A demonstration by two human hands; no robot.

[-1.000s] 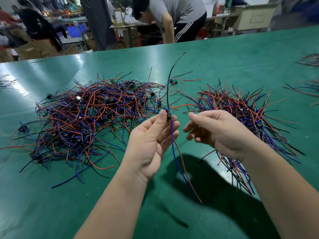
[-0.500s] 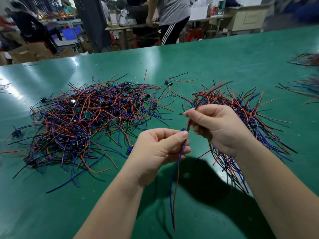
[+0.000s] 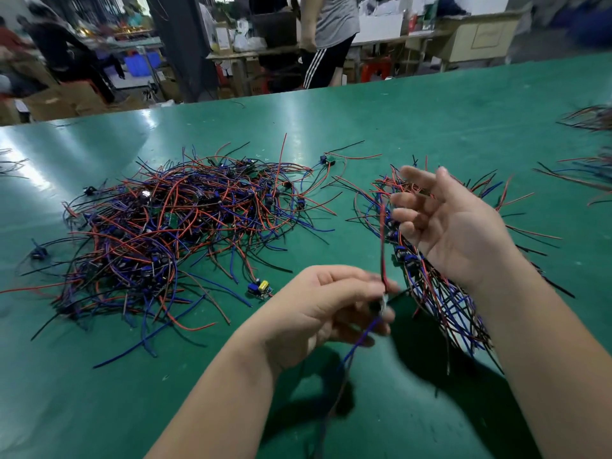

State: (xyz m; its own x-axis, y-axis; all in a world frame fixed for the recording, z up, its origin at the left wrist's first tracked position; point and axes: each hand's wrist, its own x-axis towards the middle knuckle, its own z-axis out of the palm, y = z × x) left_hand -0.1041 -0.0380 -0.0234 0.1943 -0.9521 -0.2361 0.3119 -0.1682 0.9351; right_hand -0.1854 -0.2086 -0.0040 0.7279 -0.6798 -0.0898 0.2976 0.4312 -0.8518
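- Wired module (image 3: 383, 260): held in the air over the near middle of the worktop, between two heaps. Its red lead rises and its blue lead trails toward the near edge; the small board at the grip is blurred. Probably lifted so the leads hang free of the tangle.
- Left hand (image 3: 318, 309): thumb and fingertips pinch the wired module at its board.
- Right hand (image 3: 457, 233): fingers spread, holding nothing, over the right heap (image 3: 430, 293); seemingly poised to take the red lead.
- Left heap (image 3: 172, 233): larger and tangled, toward the left edge.
- Loose board (image 3: 260, 288): lies at the left heap's near fringe.
- Worktop (image 3: 331, 120): green surface shows between the heaps and along the near and far edges, giving room to move; stray wires (image 3: 589, 120) lie at the right edge.
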